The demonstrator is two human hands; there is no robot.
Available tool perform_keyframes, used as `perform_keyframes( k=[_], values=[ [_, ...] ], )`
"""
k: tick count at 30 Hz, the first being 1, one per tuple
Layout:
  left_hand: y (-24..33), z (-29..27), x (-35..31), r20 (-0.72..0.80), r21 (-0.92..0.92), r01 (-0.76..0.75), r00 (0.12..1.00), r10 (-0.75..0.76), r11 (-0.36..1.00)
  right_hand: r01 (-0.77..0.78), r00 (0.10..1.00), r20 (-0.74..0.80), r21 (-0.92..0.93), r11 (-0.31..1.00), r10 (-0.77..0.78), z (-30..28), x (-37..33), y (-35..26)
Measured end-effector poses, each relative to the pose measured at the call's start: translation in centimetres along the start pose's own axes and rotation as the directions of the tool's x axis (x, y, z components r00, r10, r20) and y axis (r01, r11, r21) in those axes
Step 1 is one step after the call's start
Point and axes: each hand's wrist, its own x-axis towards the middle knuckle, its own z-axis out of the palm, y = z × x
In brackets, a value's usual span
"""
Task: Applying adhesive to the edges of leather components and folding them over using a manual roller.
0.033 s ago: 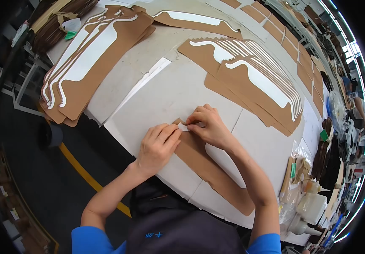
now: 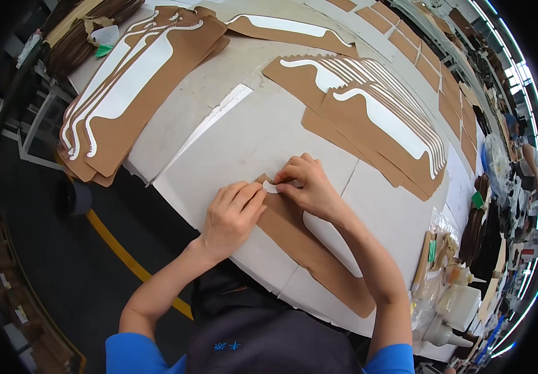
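A long brown leather-like or card piece (image 2: 319, 255) lies slantwise on the table in front of me. A white shaped layer (image 2: 331, 240) runs along its right side, partly covered by my right forearm. At the far end its curved white tip (image 2: 271, 187) shows between my hands. My left hand (image 2: 234, 215) rests on the left edge of that end, its fingers bent together and closed on the brown piece. My right hand (image 2: 306, 186) pinches at the white tip with thumb and forefinger. The fingertips hide exactly what is gripped there.
Overlapping brown pieces with white shapes lie in a left stack (image 2: 138, 81) and a right fan (image 2: 381, 124). One more brown piece (image 2: 291, 37) lies at the back. White plastic bottles (image 2: 459, 306) and clear bags stand at the right edge. The table's front edge runs close to me.
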Motion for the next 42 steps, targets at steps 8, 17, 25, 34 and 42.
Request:
perform_keyframes(
  k=[8,17,25,34,42],
  values=[
    [0.3,0.1,0.2,0.101,0.122,-0.033,0.995,0.020,0.992,0.004,0.996,-0.094,0.038,0.999,0.000,1.4,-0.5,0.5],
    [0.5,0.0,0.5,0.142,0.188,-0.034,0.990,0.007,0.982,0.121,0.983,-0.143,0.027,0.992,-0.116,1.5,-1.0,1.0],
    [0.2,-0.2,0.9,0.156,0.101,0.045,0.986,-0.061,0.994,0.281,0.950,-0.096,-0.144,0.949,-0.296,1.5,-1.5,1.4],
    [0.9,0.4,1.6,0.157,0.161,0.068,0.983,-0.094,0.985,0.411,0.906,-0.019,-0.204,0.888,-0.423,-0.2,-0.1,2.5],
    [1.2,0.7,1.3,0.166,0.220,0.028,0.984,-0.066,0.975,0.256,0.952,0.154,0.070,0.964,-0.264,-3.8,0.3,4.8]
  ],
)
